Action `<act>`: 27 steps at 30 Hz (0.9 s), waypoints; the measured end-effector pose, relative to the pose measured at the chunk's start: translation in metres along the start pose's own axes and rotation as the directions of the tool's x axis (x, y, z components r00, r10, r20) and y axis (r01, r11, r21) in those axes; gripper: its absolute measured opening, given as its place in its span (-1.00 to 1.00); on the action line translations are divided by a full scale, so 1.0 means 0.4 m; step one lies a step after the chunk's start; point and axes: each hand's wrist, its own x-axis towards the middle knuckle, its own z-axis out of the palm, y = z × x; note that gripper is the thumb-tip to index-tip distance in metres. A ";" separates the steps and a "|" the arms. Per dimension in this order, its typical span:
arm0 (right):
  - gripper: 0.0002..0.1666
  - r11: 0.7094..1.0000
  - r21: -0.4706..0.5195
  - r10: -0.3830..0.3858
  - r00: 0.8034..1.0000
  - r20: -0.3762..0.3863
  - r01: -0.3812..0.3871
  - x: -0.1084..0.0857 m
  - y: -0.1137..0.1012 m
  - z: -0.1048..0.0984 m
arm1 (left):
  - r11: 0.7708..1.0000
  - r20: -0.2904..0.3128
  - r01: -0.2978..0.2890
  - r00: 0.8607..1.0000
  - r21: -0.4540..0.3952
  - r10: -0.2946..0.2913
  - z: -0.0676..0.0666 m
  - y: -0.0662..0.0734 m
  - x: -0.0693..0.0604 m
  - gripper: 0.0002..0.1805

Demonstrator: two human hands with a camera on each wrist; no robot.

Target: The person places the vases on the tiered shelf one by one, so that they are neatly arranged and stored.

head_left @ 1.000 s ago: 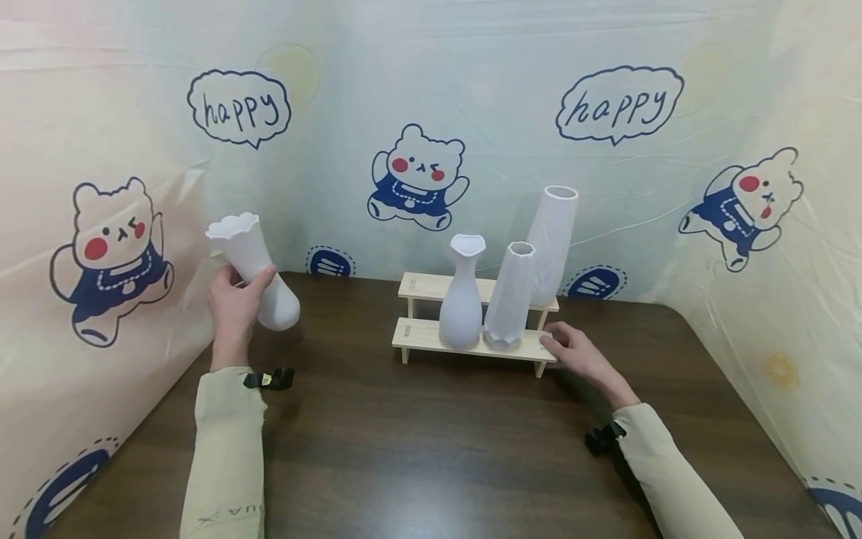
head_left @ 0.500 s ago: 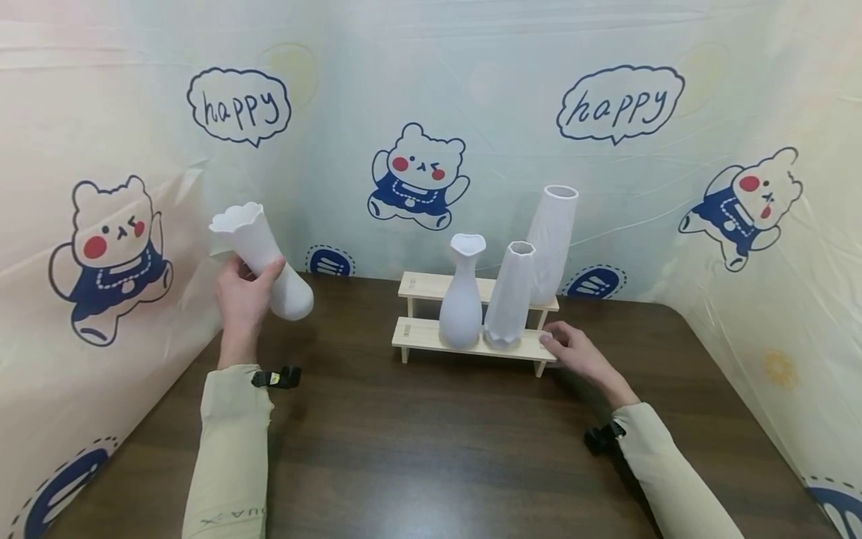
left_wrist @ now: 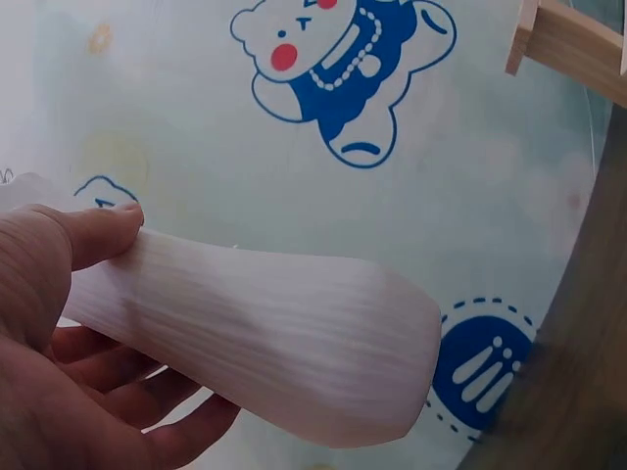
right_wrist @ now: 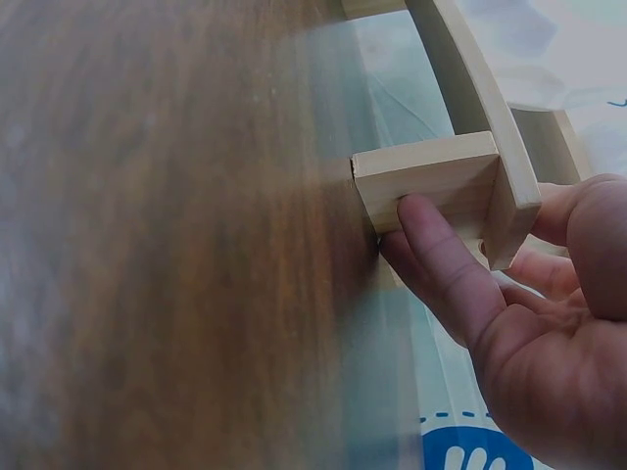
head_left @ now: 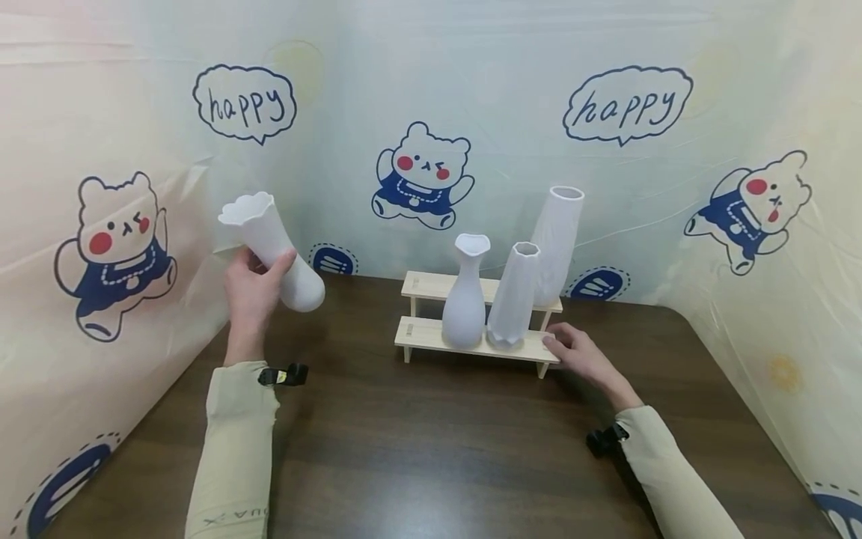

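Observation:
A white vase with a scalloped rim (head_left: 269, 232) is held in my left hand (head_left: 253, 292), tilted in the air with its mouth to the upper left. In the left wrist view the thumb lies along one side of this ribbed vase (left_wrist: 304, 333) and the fingers reach under it. My right hand (head_left: 581, 353) grips the right end of a two-tier wooden stand (head_left: 424, 334). The right wrist view shows fingers against the stand's leg (right_wrist: 431, 166) and the thumb at the board. On the lower tier stand a round-bellied vase (head_left: 465, 307) and a faceted vase (head_left: 513, 299).
A taller white vase (head_left: 560, 239) stands on the stand's upper tier, partly behind the faceted one. The dark wooden table (head_left: 417, 442) reaches back to a printed curtain (head_left: 337, 150), which also hangs along both sides.
My left hand has moved right and slightly up, carrying the scalloped vase. My right hand has stayed on the stand, and the view has shifted a little.

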 end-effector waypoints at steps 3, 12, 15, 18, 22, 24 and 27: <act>-0.37 1.000 0.010 0.001 1.000 0.008 -0.001 -0.001 0.001 -0.001 | 0.999 0.003 -0.033 0.999 -0.007 0.033 0.007 0.007 -0.005 -0.19; -0.39 0.999 0.036 -0.004 1.000 0.017 0.004 0.005 0.001 0.001 | 0.994 0.008 -0.102 0.995 -0.024 0.102 0.031 0.019 -0.026 -0.24; -0.39 0.998 0.055 -0.008 1.000 0.026 0.007 0.006 0.004 0.002 | 0.994 0.019 -0.105 0.994 -0.021 0.106 0.040 0.023 -0.027 -0.24; -0.38 0.998 0.067 -0.013 1.000 0.022 0.011 0.007 0.005 0.001 | 0.995 0.023 -0.098 0.995 -0.028 0.098 0.047 0.030 -0.027 -0.23; -0.39 0.998 0.062 -0.013 1.000 0.017 0.012 0.005 0.006 0.000 | 0.995 0.035 -0.087 0.995 -0.045 0.089 0.053 0.037 -0.031 -0.20; -0.39 0.998 0.062 -0.013 1.000 0.018 0.012 0.003 0.006 0.001 | 0.995 0.045 -0.083 0.995 -0.055 0.086 0.056 0.038 -0.033 -0.19; -0.40 0.998 0.068 -0.016 1.000 0.023 0.015 0.003 0.004 0.001 | 0.995 0.055 -0.071 0.996 -0.071 0.075 0.057 0.036 -0.036 -0.18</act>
